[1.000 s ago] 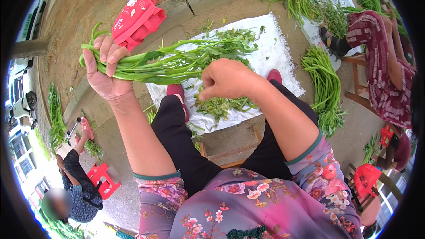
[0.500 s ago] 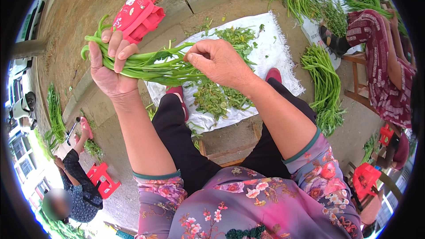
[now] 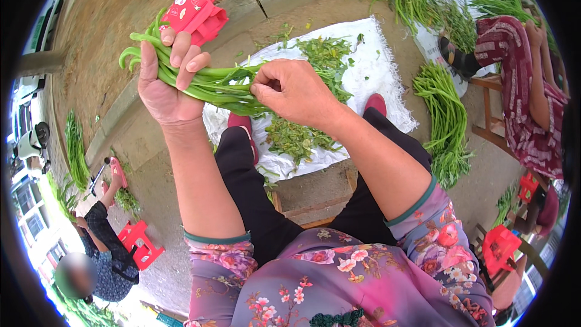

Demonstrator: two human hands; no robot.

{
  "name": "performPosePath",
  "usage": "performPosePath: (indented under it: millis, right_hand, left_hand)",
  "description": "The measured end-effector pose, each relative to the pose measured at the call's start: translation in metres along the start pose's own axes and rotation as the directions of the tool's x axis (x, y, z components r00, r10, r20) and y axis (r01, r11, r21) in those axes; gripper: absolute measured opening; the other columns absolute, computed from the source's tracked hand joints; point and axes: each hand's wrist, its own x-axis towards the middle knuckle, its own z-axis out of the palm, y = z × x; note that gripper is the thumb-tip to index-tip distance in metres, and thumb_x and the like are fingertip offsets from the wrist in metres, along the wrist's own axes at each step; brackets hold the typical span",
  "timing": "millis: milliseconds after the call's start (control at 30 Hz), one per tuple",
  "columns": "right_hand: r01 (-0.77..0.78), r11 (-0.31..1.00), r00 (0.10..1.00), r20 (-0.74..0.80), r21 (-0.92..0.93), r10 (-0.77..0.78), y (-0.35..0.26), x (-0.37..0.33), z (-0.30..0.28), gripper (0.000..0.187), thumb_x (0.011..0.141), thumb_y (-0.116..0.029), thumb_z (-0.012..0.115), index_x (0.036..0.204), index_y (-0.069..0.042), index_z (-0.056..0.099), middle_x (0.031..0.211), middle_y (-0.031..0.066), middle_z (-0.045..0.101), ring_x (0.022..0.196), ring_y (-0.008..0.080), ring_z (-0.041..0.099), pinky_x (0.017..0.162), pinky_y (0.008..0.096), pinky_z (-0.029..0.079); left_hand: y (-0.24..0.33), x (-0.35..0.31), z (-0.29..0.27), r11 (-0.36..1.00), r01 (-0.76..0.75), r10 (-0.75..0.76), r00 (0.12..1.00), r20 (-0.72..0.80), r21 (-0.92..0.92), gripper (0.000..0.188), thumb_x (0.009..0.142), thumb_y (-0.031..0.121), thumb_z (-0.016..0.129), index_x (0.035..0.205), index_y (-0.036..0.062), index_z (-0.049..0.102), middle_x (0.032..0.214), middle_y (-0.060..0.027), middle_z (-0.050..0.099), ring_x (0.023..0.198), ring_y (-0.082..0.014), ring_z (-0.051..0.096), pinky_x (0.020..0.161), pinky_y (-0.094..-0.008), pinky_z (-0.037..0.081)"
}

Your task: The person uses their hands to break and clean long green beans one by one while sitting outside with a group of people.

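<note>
- Head view: the left hand [image 3: 166,88] was clenched around a bundle of green stalks [image 3: 209,82], held above the knees.
- The right hand [image 3: 293,91] pinched the same stalks just beside the left.
- Below lay a white sheet [image 3: 378,75] strewn with plucked leaves [image 3: 296,139]; a red stool [image 3: 193,12] stood beyond.

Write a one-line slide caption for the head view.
Left hand grips a bundle of green stalks while the right hand pinches them above a white sheet strewn with leaves.
</note>
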Motion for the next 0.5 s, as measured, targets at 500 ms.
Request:
performPosePath:
  millis: [500]
  right_hand:
    - [0.054, 0.979, 0.995, -0.073, -0.198, -0.07, 0.01, -0.0009, -0.0014, 0.013, 0.075, -0.011, 0.059, 0.075, 0.001, 0.06, 0.067, 0.0139, 0.061, 0.058, 0.0252, 0.06, 0.057, 0.0348, 0.047]
  left_hand:
    - [-0.0089, -0.0026, 0.0017, 0.993, -0.01, 0.02, 0.996, -0.086, 0.114, 0.021, 0.092, 0.021, 0.056, 0.101, 0.0037, 0.049, 0.079, -0.0055, 0.049, 0.068, -0.0167, 0.048, 0.085, -0.0371, 0.042]
